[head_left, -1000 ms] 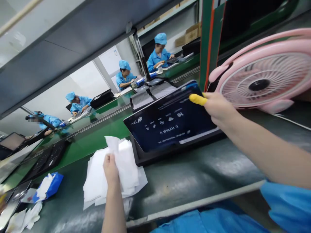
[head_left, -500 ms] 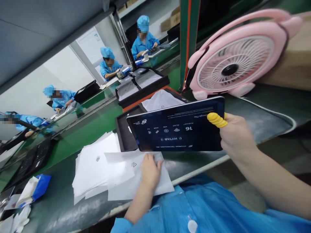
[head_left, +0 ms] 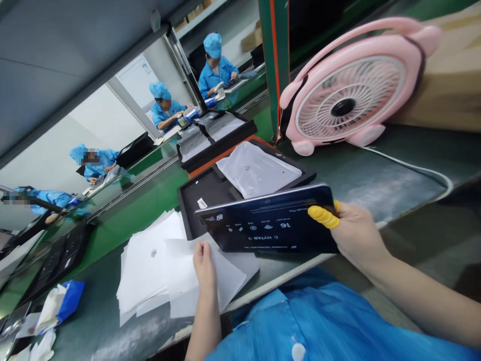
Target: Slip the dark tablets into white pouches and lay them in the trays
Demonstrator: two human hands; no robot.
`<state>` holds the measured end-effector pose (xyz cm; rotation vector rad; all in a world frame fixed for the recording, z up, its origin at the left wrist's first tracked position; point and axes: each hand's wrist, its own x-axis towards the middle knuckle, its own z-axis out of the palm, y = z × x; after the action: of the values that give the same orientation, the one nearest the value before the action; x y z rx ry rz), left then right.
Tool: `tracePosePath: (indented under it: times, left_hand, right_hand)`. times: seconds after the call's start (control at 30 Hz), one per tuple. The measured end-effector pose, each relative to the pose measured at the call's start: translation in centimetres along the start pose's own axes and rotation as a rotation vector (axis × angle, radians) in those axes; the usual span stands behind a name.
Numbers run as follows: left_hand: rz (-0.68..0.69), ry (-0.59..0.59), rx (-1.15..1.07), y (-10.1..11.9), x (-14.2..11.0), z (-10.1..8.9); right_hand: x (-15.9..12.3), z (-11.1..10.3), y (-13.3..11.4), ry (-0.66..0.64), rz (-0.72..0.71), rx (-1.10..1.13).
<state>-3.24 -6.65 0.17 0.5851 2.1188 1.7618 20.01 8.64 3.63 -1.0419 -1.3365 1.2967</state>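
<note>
Tablet (head_left: 270, 225) lowered toward worktop's near edge, long axis left-right, right hand (head_left: 355, 233) fingers gripping its end, left hand (head_left: 205, 265) fingers pinching white sheet (head_left: 221, 276), bare worktop (head_left: 361, 175) beyond

A second ago the right hand (head_left: 355, 233) held the tablet (head_left: 268, 225) low over the black tray (head_left: 210, 193), far out beside the pink fan (head_left: 347, 103). Now the tablet is lifted clear of the tray and drawn near, toward the blue smock, tilted flatter so its far edge shows. The tray, uncovered, shows a white bag (head_left: 257, 170) lying in its right half. The left hand (head_left: 205, 265), which first gripped a raised sheet out over the white pile (head_left: 150, 260), has come near and right, and now pinches one white sheet (head_left: 221, 278) just under the tablet's left end.
</note>
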Motion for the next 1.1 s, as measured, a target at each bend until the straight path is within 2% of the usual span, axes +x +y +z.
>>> tracePosePath:
  times: [0.1,0.2,0.27,0.33,0.4,0.47,0.53,0.6,0.67,0.73,0.83,0.93,1.0,1.1]
  left_hand:
    - [0.039,0.122,-0.103,1.9,0.1,-0.7]
    - [0.251,0.263,-0.016,3.7,0.5,-1.6]
    - [0.413,0.302,0.089,4.7,0.5,-2.0]
    - [0.561,0.221,0.203,5.6,-0.1,-2.1]
    - [0.725,0.026,0.331,6.2,-1.1,-1.8]
    - [0.878,-0.178,0.476,6.3,-2.5,-1.3]
    - [0.944,-0.335,0.627,5.8,-3.7,-0.8]
    - [0.934,-0.424,0.747,5.0,-4.6,-0.4]
    - [0.913,-0.459,0.808,4.4,-4.7,-0.1]
    - [0.949,-0.449,0.805,4.5,-4.1,0.3]
    - [1.040,-0.379,0.716,6.4,-2.1,1.1]
    - [1.027,-0.273,0.591,8.8,-0.7,1.9]
    - [1.016,-0.303,0.569,9.4,-1.0,2.5]
    - [1.045,-0.416,0.632,8.8,-2.5,3.4]
  right_hand:
    - [-0.5,0.8,-0.5,-0.096,0.000,-0.014]
    - [-1.0,1.6,-0.8,-0.188,-0.055,-0.029]
    - [-1.2,2.1,-0.6,-0.234,-0.084,-0.013]
    - [-1.2,2.6,-0.3,-0.255,-0.103,0.002]
    - [-1.1,3.2,0.1,-0.258,-0.080,0.018]
    - [-0.9,3.8,0.7,-0.242,0.008,0.056]
    - [-0.5,4.3,1.4,-0.214,0.152,0.119]
    - [0.0,4.7,2.2,-0.167,0.289,0.189]
    - [0.3,5.2,2.9,-0.117,0.361,0.252]
    - [0.3,5.9,3.2,-0.100,0.368,0.312]
    - [-0.1,7.2,3.1,-0.181,0.314,0.360]
    - [-0.6,8.5,2.7,-0.274,0.242,0.340]
    - [-0.8,9.1,2.4,-0.308,0.220,0.309]
    - [-0.9,9.7,2.4,-0.364,0.203,0.268]
